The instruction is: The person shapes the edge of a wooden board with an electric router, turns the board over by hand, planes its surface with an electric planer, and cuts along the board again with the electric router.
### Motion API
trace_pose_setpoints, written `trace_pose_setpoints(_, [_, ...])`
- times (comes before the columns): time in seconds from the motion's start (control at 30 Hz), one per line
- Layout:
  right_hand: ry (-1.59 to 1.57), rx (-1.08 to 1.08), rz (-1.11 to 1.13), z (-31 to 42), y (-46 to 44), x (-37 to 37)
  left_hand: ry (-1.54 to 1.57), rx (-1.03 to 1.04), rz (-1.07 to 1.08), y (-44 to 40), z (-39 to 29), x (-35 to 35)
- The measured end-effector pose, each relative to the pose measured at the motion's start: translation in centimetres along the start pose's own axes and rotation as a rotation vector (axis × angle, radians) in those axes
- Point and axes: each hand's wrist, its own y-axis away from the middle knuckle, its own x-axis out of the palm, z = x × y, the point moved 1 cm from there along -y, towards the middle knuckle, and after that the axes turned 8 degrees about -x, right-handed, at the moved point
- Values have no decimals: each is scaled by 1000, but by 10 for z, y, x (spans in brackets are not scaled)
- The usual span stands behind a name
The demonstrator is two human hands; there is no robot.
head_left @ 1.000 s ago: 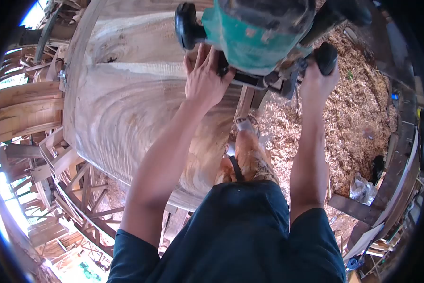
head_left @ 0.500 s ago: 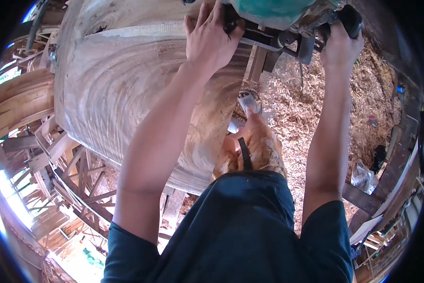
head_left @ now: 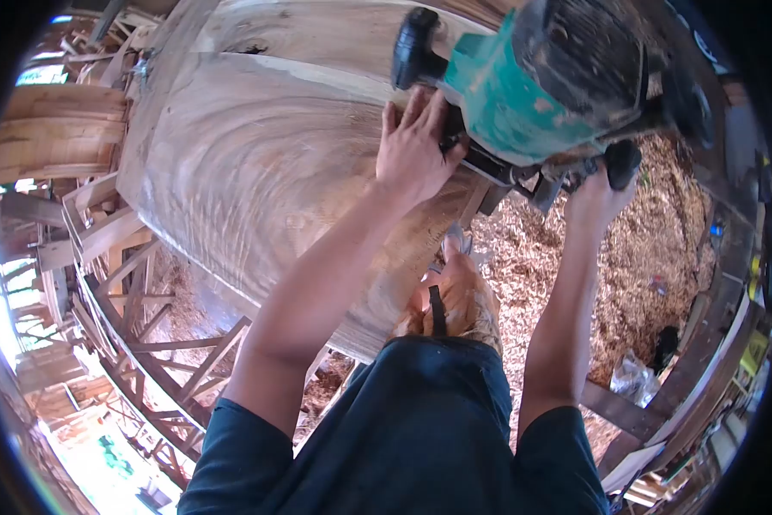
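A teal power tool (head_left: 506,94) with a black motor housing and black handles sits at the far edge of a wide wooden slab (head_left: 257,163) covered in curved cut marks. My left hand (head_left: 416,154) rests over the slab, its fingers and thumb closed about the black base edge on the tool's near left side. With my right hand (head_left: 599,196) I grip a black knob (head_left: 623,163) at the tool's right. The cutting part under the tool is hidden.
Wood shavings (head_left: 532,223) cover the ground right of the slab, beside my leg and sandalled foot. A clear plastic bag (head_left: 633,378) lies at the lower right. Stacked timber (head_left: 55,133) and a lattice of wooden frames (head_left: 145,300) stand to the left.
The view has tilted upward, so much more of the power tool shows. Both hands appear lower in the view, still on the tool.
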Motion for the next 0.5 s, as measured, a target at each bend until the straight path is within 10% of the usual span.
trace_pose_setpoints(0.5, [188, 44, 50, -12, 19, -23, -68, -25, 120, 15, 2, -15])
